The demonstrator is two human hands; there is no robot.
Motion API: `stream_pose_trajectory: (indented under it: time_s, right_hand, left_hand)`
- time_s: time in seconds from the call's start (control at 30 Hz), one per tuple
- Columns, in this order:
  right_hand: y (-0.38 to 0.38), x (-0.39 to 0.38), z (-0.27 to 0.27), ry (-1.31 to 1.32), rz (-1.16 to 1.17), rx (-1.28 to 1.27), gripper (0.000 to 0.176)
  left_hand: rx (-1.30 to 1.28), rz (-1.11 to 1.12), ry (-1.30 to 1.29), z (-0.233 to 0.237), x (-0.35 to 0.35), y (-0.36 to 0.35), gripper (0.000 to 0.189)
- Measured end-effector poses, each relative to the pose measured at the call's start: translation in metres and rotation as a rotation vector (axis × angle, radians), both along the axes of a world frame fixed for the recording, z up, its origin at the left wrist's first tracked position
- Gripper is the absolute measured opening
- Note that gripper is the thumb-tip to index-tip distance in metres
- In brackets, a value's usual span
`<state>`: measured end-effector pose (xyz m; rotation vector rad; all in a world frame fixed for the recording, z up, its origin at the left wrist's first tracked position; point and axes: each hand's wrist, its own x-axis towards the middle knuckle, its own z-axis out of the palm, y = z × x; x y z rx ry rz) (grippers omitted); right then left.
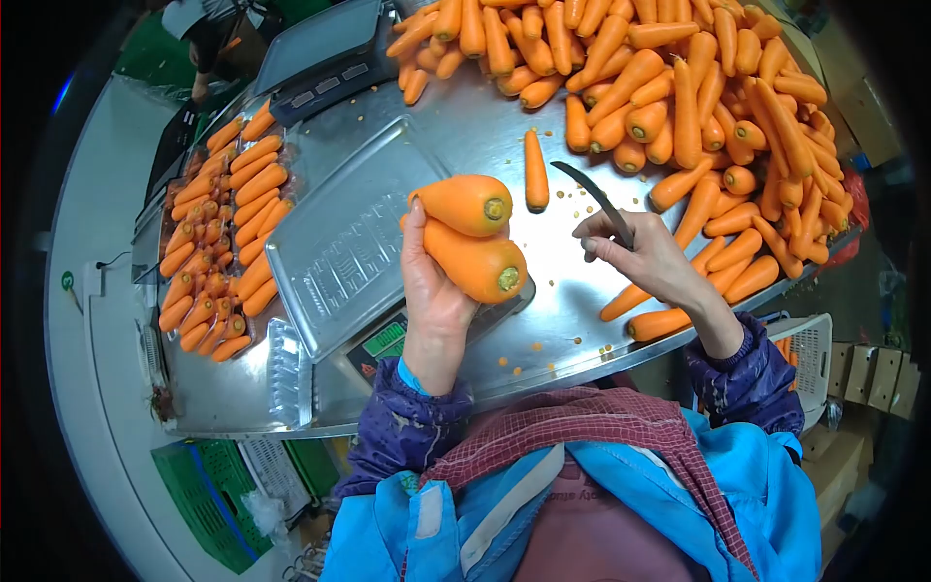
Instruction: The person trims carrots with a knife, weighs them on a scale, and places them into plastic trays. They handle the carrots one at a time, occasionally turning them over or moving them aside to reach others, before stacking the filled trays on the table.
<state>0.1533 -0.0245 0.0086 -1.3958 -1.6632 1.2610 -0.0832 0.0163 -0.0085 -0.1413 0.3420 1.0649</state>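
Two carrots (pixel 473 238); partly behind left fingers (pixel 415 229)

The one view over there looks from the wearer's head, forward and steeply down onto the metal table (pixel 456 126), close enough to catch the wearer's jacket (pixel 766 485) at its near edge

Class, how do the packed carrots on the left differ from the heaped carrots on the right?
The packed carrots lie side by side in columns; the heaped carrots point various ways. The packed carrots look wrapped in clear film; the heaped carrots are bare. Both are orange and on the metal table.
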Motion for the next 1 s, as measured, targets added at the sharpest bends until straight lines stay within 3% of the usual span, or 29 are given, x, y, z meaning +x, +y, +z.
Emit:
stream_pose_trajectory:
  time_s: [0.17,0.37,0.43,0.5,0.53,0.6,0.63,0.7,0.83,0.93,1.0]
  right_hand:
    - [0.003,-0.011,-0.001,-0.097,0.029,-0.026,0.026]
    - [0.0,-0.005,-0.021,-0.112,-0.01,-0.104,0.025]
    - [-0.002,0.001,-0.036,-0.057,-0.04,-0.112,0.025]
    - [-0.001,0.004,-0.044,-0.035,-0.041,-0.117,0.023]
    - [0.0,0.005,-0.048,-0.051,-0.034,-0.082,0.022]
    - [0.006,0.007,-0.05,-0.094,-0.013,-0.056,0.022]
    - [0.009,0.009,-0.052,-0.089,-0.007,-0.047,0.022]
    - [0.017,0.015,-0.05,-0.12,-0.028,-0.038,0.022]
    - [0.047,0.034,-0.042,-0.26,-0.049,0.025,0.02]
    - [0.092,0.054,-0.047,-0.407,-0.112,0.219,0.016]
    - [0.126,0.064,-0.053,-0.496,-0.134,0.283,0.015]
  left_hand:
    - [0.169,0.126,-0.123,0.012,-0.022,0.002,0.047]
    - [0.469,0.374,0.416,0.027,-0.124,0.013,0.054]
    - [0.537,0.38,1.075,0.031,-0.143,0.013,0.055]
    - [0.564,0.174,1.801,0.029,-0.151,0.019,0.06]
    - [0.607,0.155,1.759,0.022,-0.154,0.023,0.06]
    - [1.066,-0.169,2.71,0.007,-0.159,0.029,0.071]
    - [1.117,-0.159,2.68,0.001,-0.157,0.029,0.071]
    - [1.035,-0.367,2.759,-0.009,-0.156,0.029,0.077]
    - [1.117,-0.372,2.663,-0.003,-0.149,0.028,0.077]
    - [1.051,-0.335,2.488,0.002,-0.148,0.03,0.071]
    - [1.073,-0.319,2.508,-0.003,-0.149,0.028,0.07]
